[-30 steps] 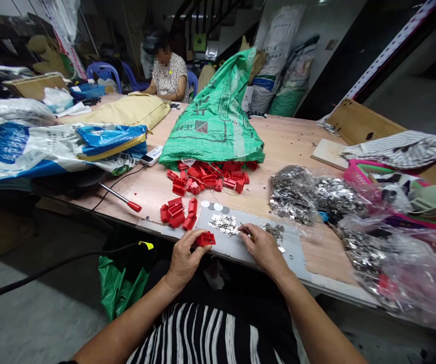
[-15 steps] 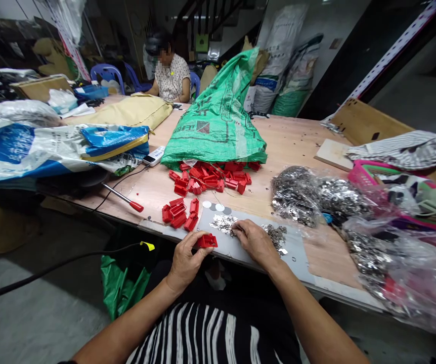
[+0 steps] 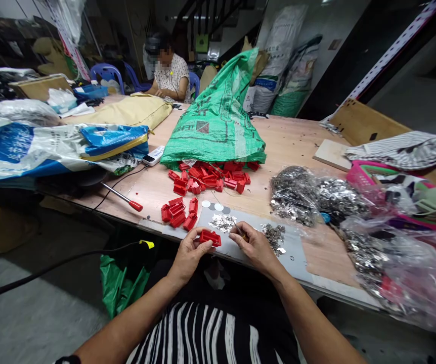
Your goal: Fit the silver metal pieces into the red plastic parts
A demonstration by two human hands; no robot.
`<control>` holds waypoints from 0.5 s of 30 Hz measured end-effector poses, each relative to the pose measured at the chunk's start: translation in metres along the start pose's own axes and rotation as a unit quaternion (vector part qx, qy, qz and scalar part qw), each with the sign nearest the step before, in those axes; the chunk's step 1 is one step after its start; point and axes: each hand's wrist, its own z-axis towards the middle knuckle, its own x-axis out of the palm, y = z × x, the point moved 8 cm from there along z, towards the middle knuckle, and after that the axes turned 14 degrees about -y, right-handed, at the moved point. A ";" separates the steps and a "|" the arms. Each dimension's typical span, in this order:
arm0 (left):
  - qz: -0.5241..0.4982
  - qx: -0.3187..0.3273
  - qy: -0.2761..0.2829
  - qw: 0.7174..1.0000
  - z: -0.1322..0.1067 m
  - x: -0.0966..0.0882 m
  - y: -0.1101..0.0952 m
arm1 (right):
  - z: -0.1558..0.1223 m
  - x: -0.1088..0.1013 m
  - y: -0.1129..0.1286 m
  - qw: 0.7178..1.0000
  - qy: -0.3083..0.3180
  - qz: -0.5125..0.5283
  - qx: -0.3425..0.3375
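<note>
My left hand (image 3: 189,255) pinches a red plastic housing (image 3: 211,238) by its left end, over the table's front edge. The housing lies tilted with its hollow side in view. My right hand (image 3: 254,247) is closed on a thin pointed tool (image 3: 244,236), just right of the housing and apart from it; its exact kind is too small to tell. Beyond the fingers, a pile of shiny flat metal pieces (image 3: 221,223) lies on a grey mat (image 3: 297,260). Darker metal pieces (image 3: 273,236) are heaped right of my right hand. Several red housings (image 3: 177,211) sit to the left.
A green woven sack (image 3: 218,126) spills more red housings (image 3: 210,179) onto the table. Bags of metal pieces (image 3: 296,194) and a pink basket (image 3: 358,174) crowd the right. A red-tipped lever (image 3: 135,205) juts out at left. Another person (image 3: 172,76) sits across the table.
My right hand has drawn back a little from the shiny metal pieces, and the pointed tool now shows in it. The housing in my left hand has turned and shifted slightly right.
</note>
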 end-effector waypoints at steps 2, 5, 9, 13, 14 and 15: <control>-0.042 -0.029 0.012 0.999 -0.002 0.005 0.001 | -0.004 0.003 0.010 0.999 0.005 0.040 -0.002; -0.077 -0.058 0.019 0.995 -0.004 0.009 0.001 | -0.008 0.006 0.020 0.997 0.009 0.074 -0.018; -0.110 -0.075 0.018 0.991 -0.005 0.012 -0.002 | -0.011 0.008 0.025 0.996 0.015 0.081 -0.044; -0.115 -0.079 0.015 0.990 -0.003 0.013 -0.006 | -0.015 0.006 0.036 0.991 0.019 0.065 -0.112; -0.112 -0.080 0.017 0.990 -0.002 0.014 -0.007 | -0.017 0.006 0.039 0.989 0.021 0.062 -0.131; -0.108 -0.081 0.020 0.991 -0.002 0.014 -0.007 | -0.018 0.006 0.042 0.987 0.023 0.062 -0.145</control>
